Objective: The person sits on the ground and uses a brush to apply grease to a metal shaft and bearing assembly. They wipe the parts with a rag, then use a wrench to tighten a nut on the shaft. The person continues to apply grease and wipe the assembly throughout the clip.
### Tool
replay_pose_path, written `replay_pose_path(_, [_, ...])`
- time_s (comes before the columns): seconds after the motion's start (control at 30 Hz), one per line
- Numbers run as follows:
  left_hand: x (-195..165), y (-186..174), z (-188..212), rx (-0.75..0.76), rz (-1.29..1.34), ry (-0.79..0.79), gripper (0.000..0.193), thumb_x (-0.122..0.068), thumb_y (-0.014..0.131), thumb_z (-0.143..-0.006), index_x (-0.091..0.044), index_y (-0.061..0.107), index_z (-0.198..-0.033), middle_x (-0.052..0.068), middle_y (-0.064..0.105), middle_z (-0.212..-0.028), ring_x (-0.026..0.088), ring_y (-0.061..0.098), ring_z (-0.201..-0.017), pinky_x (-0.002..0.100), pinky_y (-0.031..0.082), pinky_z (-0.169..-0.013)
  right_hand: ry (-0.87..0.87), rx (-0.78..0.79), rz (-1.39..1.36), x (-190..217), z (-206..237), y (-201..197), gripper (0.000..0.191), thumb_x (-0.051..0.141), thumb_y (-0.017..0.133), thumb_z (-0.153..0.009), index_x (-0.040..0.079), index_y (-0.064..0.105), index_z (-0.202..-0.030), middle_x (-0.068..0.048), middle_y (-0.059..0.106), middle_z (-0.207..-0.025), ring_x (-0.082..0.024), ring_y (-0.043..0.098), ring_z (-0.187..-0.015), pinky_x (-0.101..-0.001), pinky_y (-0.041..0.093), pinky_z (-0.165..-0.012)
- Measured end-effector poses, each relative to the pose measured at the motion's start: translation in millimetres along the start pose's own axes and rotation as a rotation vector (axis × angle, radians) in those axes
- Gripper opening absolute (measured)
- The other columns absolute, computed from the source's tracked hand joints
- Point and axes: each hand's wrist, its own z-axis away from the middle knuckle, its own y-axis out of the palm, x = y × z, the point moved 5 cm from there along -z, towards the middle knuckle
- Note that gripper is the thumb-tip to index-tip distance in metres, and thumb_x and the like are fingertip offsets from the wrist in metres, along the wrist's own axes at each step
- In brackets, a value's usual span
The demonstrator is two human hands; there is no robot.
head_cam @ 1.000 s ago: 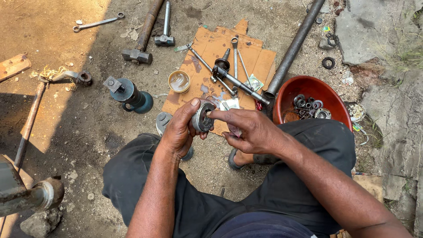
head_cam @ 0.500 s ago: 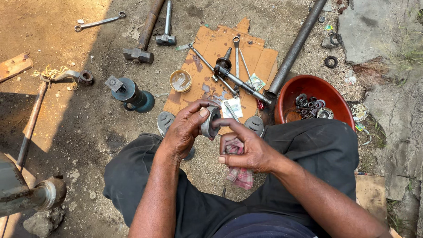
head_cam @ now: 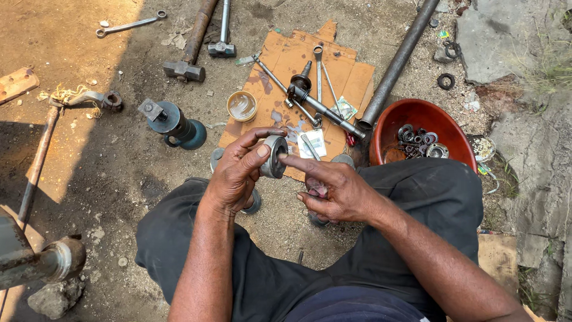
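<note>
My left hand (head_cam: 237,170) grips a round grey metal bearing (head_cam: 274,156), held on edge between thumb and fingers above the dirt. My right hand (head_cam: 330,188) is beside it, with the index finger stretched out and its tip touching the bearing's open face. The other fingers of the right hand curl loosely and hold nothing. Both hands hover over my knees, just in front of a sheet of brown cardboard (head_cam: 348,77).
Wrenches and a socket bar (head_cam: 325,107) lie on the cardboard beside a small grease tub (head_cam: 241,105). A red bowl (head_cam: 393,134) holds several bearings and rings. A long steel pipe (head_cam: 396,59), hammers (head_cam: 185,68), a blue bottle jack (head_cam: 176,125) and a spanner (head_cam: 128,25) lie on the dirt.
My right hand dropped away from the bearing, then came back with its index finger on the bearing's face. The left hand turned the bearing more upright.
</note>
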Motion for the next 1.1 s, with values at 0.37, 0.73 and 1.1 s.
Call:
replay_pose_path(0.37, [-77.1, -42.6, 22.6, -0.331, -0.166, 0.249, 0.054, -0.035, 0.075, -0.097, 0.0, 0.064, -0.137, 0.005, 0.066, -0.107, 0.01, 0.061, -0.087, 0.025, 0.049, -0.074, 0.625, -0.013, 0.019, -142.4, -34.5, -4.5, 0.034, 0.022, 0.067, -0.097, 0.022, 0.073, -0.13, -0.01, 0.07, -0.073, -0.023, 0.064, -0.063, -0.0406, 0.053, -0.063])
replay_pose_path(0.73, [-76.7, -108.0, 11.9, -0.528, 0.121, 0.268, 0.056, -0.034, 0.066, -0.103, 0.004, 0.056, -0.143, 0.009, 0.067, -0.11, 0.016, 0.07, -0.097, 0.04, 0.064, -0.086, 0.686, 0.288, 0.225, -274.5, -137.3, 125.7, 0.072, 0.026, 0.079, -0.082, 0.026, 0.052, -0.149, -0.018, 0.075, -0.098, -0.032, 0.074, -0.095, -0.0442, 0.057, -0.092])
replay_pose_path(1.1, [-70.3, -163.0, 10.9, -0.59, 0.195, 0.246, 0.074, -0.043, 0.068, -0.097, 0.011, 0.046, -0.144, 0.033, 0.067, -0.11, 0.038, 0.073, -0.095, 0.049, 0.062, -0.081, 0.62, 0.404, 0.51, -358.0, -210.2, 224.3, 0.076, 0.019, 0.079, -0.083, 0.028, 0.043, -0.15, -0.016, 0.063, -0.121, -0.033, 0.069, -0.1, -0.0461, 0.059, -0.086])
